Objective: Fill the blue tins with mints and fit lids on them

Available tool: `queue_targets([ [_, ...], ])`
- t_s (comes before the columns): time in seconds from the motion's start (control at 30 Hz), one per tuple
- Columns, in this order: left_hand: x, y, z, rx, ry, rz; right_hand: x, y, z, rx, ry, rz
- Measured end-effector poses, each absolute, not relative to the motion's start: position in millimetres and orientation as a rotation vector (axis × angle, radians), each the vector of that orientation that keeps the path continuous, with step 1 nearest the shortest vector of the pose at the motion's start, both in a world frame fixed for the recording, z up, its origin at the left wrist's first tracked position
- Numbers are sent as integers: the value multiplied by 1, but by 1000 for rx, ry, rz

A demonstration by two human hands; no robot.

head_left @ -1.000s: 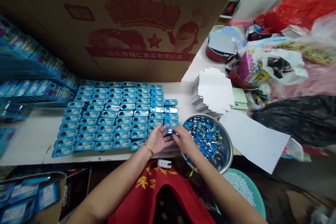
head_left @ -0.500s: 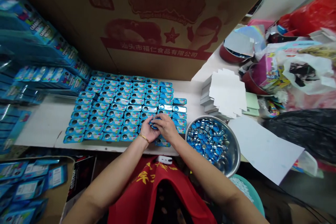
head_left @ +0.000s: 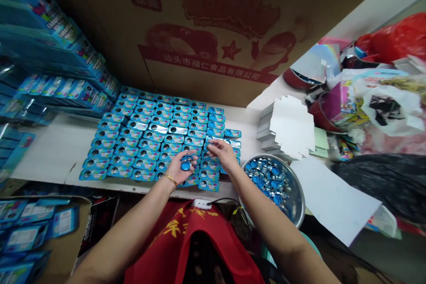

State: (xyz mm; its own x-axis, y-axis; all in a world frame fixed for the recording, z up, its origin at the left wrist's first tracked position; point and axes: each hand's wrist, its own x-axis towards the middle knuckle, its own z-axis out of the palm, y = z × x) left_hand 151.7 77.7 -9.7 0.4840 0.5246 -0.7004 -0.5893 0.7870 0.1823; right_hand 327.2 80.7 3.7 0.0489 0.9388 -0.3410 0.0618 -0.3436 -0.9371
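My left hand (head_left: 175, 169) is cupped palm up above the front rows of small blue printed boxes (head_left: 146, 144), each with a round opening at one end. A few round blue-and-silver caps (head_left: 185, 166) lie in its curled fingers. To the right, my right hand (head_left: 224, 154) reaches over the boxes with thumb and fingertips pinched at one box in the right-hand columns. Whatever those fingertips hold is too small to make out. Beside the right forearm, a steel bowl (head_left: 302, 206) contains many similar caps (head_left: 266, 177).
A large printed carton (head_left: 206, 82) stands behind the boxes. Packed blue boxes (head_left: 63, 31) are stacked at left, and more lie in an open carton (head_left: 63, 255) below. White folded cardboard (head_left: 291, 124) sits at right, near bags and a black plastic bag (head_left: 379, 175).
My hands were together over the boxes and are now apart. The left has moved left, showing the caps in it; the right is over the right-hand columns. The camera view has shifted slightly.
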Motion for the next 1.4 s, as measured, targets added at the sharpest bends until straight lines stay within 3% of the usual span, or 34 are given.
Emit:
queue_targets([
  [0.23,166,82,-7,-125,813,710,299,63,27,-1454,-1936,875],
  [0.6,171,79,-14,73,883,657,313,77,13,-1570,-1805,943],
  [0.8,168,79,-18,62,855,644,324,80,6,-1557,-1603,1197],
  [0.93,168,79,-17,65,801,634,318,76,11,-1462,-1695,1086],
  [1.2,153,80,-17,-5,847,687,338,71,-2,-1526,-799,1427],
  [1.3,145,78,-16,10,884,722,345,82,-10,-1714,-976,1354],
  [1.4,139,74,-14,9,891,752,338,100,-12,-2017,-1576,1028],
])
